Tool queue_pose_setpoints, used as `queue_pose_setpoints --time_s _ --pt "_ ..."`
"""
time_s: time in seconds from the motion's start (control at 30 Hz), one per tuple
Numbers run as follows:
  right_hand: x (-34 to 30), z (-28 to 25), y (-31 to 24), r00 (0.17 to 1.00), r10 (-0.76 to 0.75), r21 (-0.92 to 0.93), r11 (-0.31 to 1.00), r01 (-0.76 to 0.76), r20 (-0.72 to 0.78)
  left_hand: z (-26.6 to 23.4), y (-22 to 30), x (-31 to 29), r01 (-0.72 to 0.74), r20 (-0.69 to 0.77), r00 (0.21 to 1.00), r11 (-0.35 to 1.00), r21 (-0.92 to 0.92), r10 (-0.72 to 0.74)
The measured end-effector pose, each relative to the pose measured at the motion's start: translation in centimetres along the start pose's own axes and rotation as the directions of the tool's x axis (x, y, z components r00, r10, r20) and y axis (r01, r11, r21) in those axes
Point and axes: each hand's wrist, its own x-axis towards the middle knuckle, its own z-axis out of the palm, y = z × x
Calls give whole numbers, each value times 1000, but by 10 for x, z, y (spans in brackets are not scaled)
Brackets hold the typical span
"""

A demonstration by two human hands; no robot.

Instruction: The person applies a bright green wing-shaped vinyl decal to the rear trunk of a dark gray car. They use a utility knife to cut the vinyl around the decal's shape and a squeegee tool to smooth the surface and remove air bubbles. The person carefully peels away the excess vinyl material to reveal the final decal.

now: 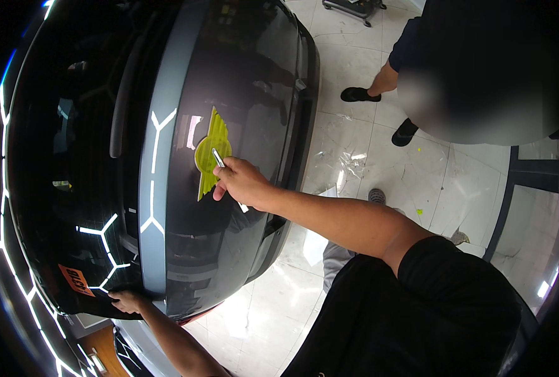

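Observation:
My right hand (238, 179) is closed round a slim silver pen-shaped tool (217, 157). The tool's upper tip lies over a yellow-green winged emblem (215, 129), and its pale tail sticks out below my palm. The frame does not show whether it is a knife or a pen. The emblem has a round middle and two ribbed wings, and sits on the dark grey rear panel (210, 264) of a car. At lower left, my left hand (127, 303) rests with fingers stretched out against the edge of the dark rear window (53, 207), near an orange sticker (76, 280).
Another person (386, 75) in dark clothes and black shoes stands at upper right. Crumpled clear film (339, 164) and yellow-green scraps (419, 212) lie on the pale tiled floor (348, 144). A wheeled black stand (357, 7) is at the top. Another light-coloured vehicle (151, 345) shows at lower left.

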Motion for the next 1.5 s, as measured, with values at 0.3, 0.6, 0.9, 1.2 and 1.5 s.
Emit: queue_pose_setpoints --time_s 0.3,0.6,0.9,1.2,1.5 --pt "2 3 -2 1000 -14 11 1000 14 -26 -6 9 -7 5 16 1000 1000 5 -5" --pt "1 6 -11 999 19 58 998 -17 -26 -4 6 -4 11 21 1000 1000 8 -11" --pt "-5 5 -19 999 43 27 999 -42 -30 -7 9 -10 17 22 1000 1000 7 -18" --pt "3 8 -12 999 -5 39 999 7 -49 -12 16 -17 15 29 999 1000 -13 -15" --pt "0 12 -20 999 12 2 1000 -12 -41 -8 13 -12 8 27 1000 1000 -5 -8"
